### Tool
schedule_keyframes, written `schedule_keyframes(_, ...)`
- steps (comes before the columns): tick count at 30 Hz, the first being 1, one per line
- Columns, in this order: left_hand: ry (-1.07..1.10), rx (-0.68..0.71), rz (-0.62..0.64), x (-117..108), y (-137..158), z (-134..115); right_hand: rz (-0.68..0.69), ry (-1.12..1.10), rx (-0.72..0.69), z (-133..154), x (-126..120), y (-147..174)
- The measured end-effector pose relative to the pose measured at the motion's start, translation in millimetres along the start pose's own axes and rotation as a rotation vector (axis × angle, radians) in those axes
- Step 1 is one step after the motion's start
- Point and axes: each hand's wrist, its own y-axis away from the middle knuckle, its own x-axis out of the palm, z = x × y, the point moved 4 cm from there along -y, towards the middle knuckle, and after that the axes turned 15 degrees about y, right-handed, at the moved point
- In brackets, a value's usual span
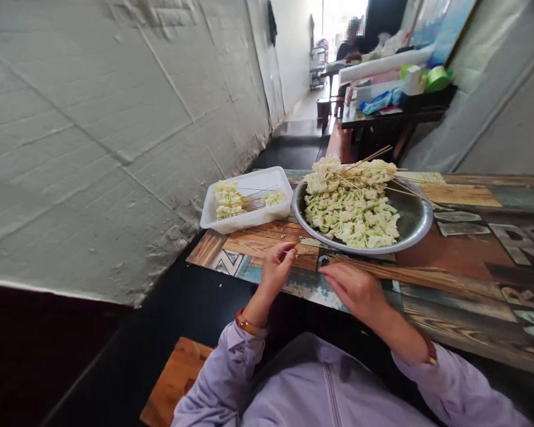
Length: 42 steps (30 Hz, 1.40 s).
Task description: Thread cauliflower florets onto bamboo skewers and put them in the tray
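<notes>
A smooth lilac jacket (302, 379) with a straight zip fills the foreground, and a glossy amber-brown bangle (249, 324) rings the left wrist. The left hand (276, 270) is raised over the table edge, fingers curled inward with their tips close together; whether they pinch anything cannot be told. The right hand (355, 290) faces it, palm down, fingers loosely bent; its grip too cannot be told. Beneath lies a patchwork wood-plank tabletop (454, 279) with printed letters. Just beyond the hands, a round metal basin (413, 218) holds knobbly, pale-green-stemmed cauliflower florets (351, 219), with skewered cauliflower (380, 172) heaped along its far side, thin sticks jutting out. Beside it, a rectangular, translucent white plastic tub (258, 222) contains more skewered pieces. A creased, whitish wall (93, 118) runs along the left; farther back stands a cluttered dark table (360, 120).
</notes>
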Motion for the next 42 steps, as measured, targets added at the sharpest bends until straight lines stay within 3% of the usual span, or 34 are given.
schedule_keyframes(4, -0.138, 0.183, 0.115, 38, 9, -7, -0.044, 0.256, 0.044, -39, -13, 34)
schedule_keyframes(9, -0.366, 0.383, 0.301, 74, 14, -22, 0.04, 0.488, 0.14, -56, -6, 40)
schedule_keyframes(17, -0.69, 0.515, 0.441, 107, 18, -15, -0.057, 0.324, 0.141, -59, -5, 39)
schedule_keyframes(29, -0.799, 0.615, 0.583, 113, 24, -27, -0.07, 0.394, 0.127, -60, -5, 42)
schedule_keyframes(42, -0.744, 0.7, 0.585, 117, 21, -17, -0.073, 0.419, 0.121, -63, -3, 44)
